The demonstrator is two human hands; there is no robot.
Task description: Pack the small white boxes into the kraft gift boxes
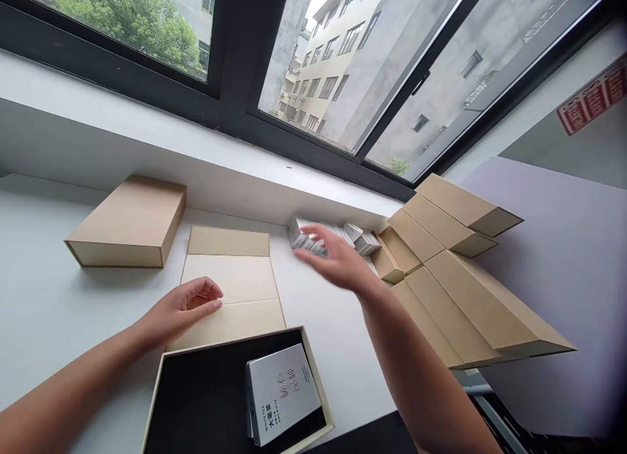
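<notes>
An open tan box (161, 382) with a black lining lies near the front edge, its lid flap (230, 281) folded back flat on the white table. One silver-grey tea packet (281, 392) lies inside it at the right. My left hand (183, 307) rests on the flap's left edge, fingers loosely curled, holding nothing. My right hand (336, 258) reaches out, blurred, with fingers spread over a pile of small silver packets (337, 238) by the wall.
A closed tan box (130, 222) sits at the left of the white table (44, 310). Several closed tan boxes (455, 264) are stacked overlapping at the right. A white sill and black-framed window run along the back. A purple-white wall stands at the far right.
</notes>
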